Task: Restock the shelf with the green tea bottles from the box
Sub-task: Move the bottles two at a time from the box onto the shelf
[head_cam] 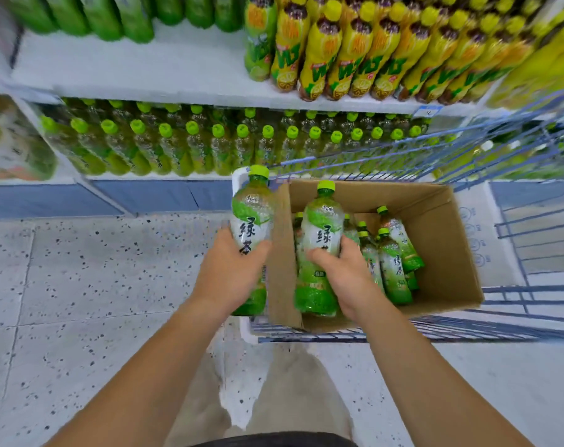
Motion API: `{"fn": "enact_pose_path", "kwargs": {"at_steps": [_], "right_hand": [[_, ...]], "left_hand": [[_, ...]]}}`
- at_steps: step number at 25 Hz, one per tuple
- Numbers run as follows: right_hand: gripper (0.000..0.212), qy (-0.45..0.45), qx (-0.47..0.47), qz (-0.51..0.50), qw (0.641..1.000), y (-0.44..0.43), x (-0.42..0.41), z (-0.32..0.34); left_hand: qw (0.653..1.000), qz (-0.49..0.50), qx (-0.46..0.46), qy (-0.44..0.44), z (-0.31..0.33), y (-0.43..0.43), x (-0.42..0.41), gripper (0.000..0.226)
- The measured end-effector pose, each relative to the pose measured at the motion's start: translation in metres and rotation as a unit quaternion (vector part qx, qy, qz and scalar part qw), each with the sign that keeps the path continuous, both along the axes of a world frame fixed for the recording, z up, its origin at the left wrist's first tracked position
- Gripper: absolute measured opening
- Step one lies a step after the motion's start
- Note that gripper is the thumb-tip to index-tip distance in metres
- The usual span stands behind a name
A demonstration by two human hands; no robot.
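Observation:
My left hand (232, 272) grips a green tea bottle (251, 214) with a lime cap, held upright just left of the cardboard box (442, 240). Inside the box my right hand (345, 272) is closed around a second green tea bottle (321, 227), also upright. Several more green tea bottles (393, 253) lie and lean in the box beside it. The lower shelf (164, 146) ahead holds rows of the same lime-capped bottles. The upper white shelf (129, 72) has a bare stretch at its left front, with green bottles behind.
The box sits in a blue wire cart (516, 304) at the right. Yellow lemon tea bottles (371, 53) fill the upper shelf's right side. A speckled tile floor (80, 285) spreads to the left and below. My legs stand under the cart's near edge.

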State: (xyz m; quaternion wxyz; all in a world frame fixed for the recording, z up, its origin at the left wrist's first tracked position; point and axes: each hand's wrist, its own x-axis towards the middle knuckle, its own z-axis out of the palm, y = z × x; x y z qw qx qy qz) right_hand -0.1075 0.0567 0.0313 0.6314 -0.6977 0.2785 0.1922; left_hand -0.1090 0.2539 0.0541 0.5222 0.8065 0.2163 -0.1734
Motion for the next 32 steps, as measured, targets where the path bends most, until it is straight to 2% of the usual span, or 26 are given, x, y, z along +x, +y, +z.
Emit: {"fn": "enact_pose_path", "kwargs": {"at_steps": [4,7,14,21,26,32], "right_hand": [[0.057,-0.018,0.003,0.026,1.000,0.087,0.015,0.028],[0.066,-0.029,0.002,0.047,0.998,0.140,0.029,0.040],[0.068,-0.064,0.028,0.089,0.994,0.253,0.082,0.043],[0.060,-0.121,0.014,0.082,0.989,0.288,0.185,0.017],[0.054,-0.173,-0.039,0.098,0.979,0.283,0.274,-0.006],[0.054,-0.210,-0.057,0.100,0.971,0.273,0.360,-0.029]], "left_hand": [[0.998,0.060,0.000,-0.023,0.018,0.081,0.002,0.028],[0.997,0.063,0.005,-0.040,0.028,0.131,0.009,0.027],[0.989,0.115,0.033,-0.090,0.035,0.228,0.057,0.026],[0.982,0.113,0.038,-0.144,0.010,0.259,0.158,0.028],[0.977,0.093,0.051,-0.183,-0.018,0.264,0.235,0.033],[0.972,0.089,0.057,-0.208,-0.045,0.266,0.323,0.039]]}}
